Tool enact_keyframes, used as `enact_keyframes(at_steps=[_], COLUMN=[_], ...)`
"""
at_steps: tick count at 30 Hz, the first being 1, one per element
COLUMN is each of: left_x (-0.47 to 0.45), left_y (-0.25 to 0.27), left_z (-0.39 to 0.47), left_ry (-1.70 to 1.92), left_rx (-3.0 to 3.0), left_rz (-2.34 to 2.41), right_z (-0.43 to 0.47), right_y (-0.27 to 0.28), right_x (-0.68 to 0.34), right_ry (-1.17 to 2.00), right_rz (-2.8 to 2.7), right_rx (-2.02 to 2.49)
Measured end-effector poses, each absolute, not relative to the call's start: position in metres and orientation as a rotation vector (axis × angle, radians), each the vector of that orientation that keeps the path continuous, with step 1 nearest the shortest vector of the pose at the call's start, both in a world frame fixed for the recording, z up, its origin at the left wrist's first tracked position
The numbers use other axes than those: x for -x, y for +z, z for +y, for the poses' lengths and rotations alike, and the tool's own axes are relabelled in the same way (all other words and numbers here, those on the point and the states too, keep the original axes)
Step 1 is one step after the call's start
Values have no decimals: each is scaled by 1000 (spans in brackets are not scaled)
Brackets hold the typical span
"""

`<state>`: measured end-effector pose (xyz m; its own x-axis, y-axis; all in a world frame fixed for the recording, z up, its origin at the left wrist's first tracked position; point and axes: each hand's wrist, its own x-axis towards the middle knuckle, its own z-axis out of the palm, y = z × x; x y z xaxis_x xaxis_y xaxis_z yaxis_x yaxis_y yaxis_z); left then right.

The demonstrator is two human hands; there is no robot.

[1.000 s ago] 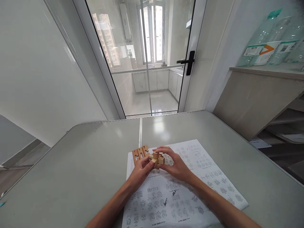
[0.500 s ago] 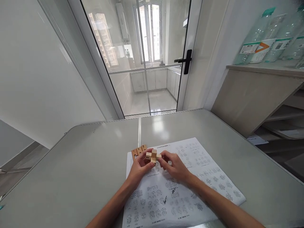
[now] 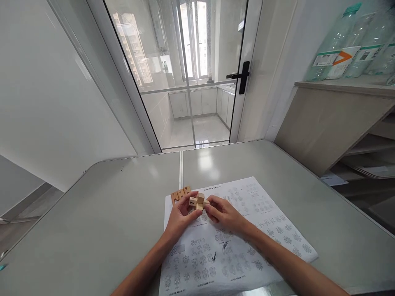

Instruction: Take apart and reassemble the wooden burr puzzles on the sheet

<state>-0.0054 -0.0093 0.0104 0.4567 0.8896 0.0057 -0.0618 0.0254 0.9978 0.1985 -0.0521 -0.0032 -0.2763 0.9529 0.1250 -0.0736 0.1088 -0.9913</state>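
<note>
Through the head camera I have a silver-framed glass door ahead and clear plastic bottles on a shelf at right; below spreads a glossy grey surface, bearing a white printed paper sheet. Over it, the left hand curls partly closed around a pale wooden block cluster; the right hand, which spanned the cluster a second ago, now pinches its right end, fingertips nearly together. I judge that as handling one bar. Flat brown wooden number pieces lie just beyond the left hand. The cluster, between both hands, shows a 3.
</note>
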Motion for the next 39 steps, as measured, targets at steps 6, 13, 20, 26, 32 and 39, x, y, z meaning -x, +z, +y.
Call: enact_keyframes(at_steps=[6,13,20,26,32,39], left_x=[7,6,5,6,5,4], left_y=[11,10,9,9,8,9], left_z=[-15,-15,-19,-21,-23,-22], left_ry=[956,1005,1035,1007,1038,1024], left_rx=[-1561,-1590,-1735,-1871,-1949,-2021], left_rz=[900,896,935,881,923,942], right_z=[-52,-54,-48,-47,-47,-52], right_y=[-4,-4,-3,-10,-13,-5], right_x=[-203,-202,-215,-215,-211,-202], right_ry=[1002,823,1260,1308,1211,1085], right_rz=[-1635,-1629,-1624,-1560,-1553,-1538], right_rx=[1071,1075,962,967,1070,1114])
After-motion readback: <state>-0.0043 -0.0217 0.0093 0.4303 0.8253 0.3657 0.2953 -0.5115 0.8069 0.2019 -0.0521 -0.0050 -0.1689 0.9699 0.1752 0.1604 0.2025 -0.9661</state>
